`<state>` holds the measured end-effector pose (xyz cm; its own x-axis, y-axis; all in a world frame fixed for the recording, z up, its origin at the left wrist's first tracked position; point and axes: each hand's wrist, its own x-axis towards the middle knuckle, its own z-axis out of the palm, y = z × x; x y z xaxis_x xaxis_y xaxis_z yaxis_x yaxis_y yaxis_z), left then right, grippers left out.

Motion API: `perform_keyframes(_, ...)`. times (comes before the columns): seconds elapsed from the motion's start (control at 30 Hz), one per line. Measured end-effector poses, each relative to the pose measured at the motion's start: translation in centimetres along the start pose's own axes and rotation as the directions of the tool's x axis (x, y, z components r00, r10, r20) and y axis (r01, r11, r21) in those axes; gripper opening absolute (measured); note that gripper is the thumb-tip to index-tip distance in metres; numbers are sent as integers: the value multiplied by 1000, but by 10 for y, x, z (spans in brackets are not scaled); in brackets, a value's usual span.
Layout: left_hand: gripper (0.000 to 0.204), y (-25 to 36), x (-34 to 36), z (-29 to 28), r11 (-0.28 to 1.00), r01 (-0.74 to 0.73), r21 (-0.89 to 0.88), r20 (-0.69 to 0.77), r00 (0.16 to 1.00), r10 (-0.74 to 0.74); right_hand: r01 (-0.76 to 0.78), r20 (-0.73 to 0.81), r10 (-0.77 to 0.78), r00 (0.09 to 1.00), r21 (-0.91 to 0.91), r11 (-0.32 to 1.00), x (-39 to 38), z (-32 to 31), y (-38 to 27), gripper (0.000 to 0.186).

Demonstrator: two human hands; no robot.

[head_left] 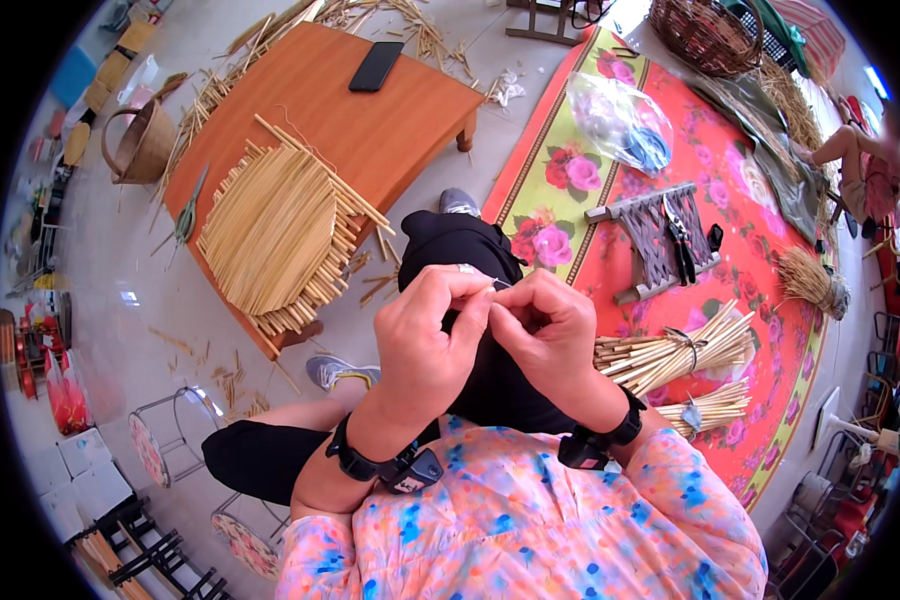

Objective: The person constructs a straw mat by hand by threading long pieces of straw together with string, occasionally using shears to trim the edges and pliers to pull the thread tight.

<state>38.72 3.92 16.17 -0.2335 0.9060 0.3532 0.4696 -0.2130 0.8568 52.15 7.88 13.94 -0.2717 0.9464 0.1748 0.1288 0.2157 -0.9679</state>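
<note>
Both my hands are raised over my lap, fingertips nearly meeting. My left hand (425,340) pinches thumb against forefinger, and my right hand (550,330) is closed in a similar pinch beside it. A tiny pale, thin thing shows between the fingertips; its kind is too small to tell. To the left, a panel of straw stalks (270,230), laid side by side with crossing stalks along its edges, lies on a low wooden table (410,120). A fine reddish thread curls near the panel's far end. Green-handled scissors (186,215) lie at the table's left edge.
A phone (376,66) lies on the table. On the red floral mat (610,285) at right are a folding stool (642,245) with pruning shears (679,240), tied stalk bundles (670,355) and a plastic bag (615,115). A handled basket (145,140) stands left; another person (860,170) sits far right.
</note>
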Motion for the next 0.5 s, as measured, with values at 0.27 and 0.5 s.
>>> perform_keyframes(0.27,8,-2,-1,1,1000,10,-25,7,1000,-10,1,9,-1,1000,9,1000,0,-1,0,7)
perform_keyframes(0.5,10,-4,-1,3,999,16,-50,-31,999,-18,16,20,-15,1000,-23,1000,1,-1,1,7)
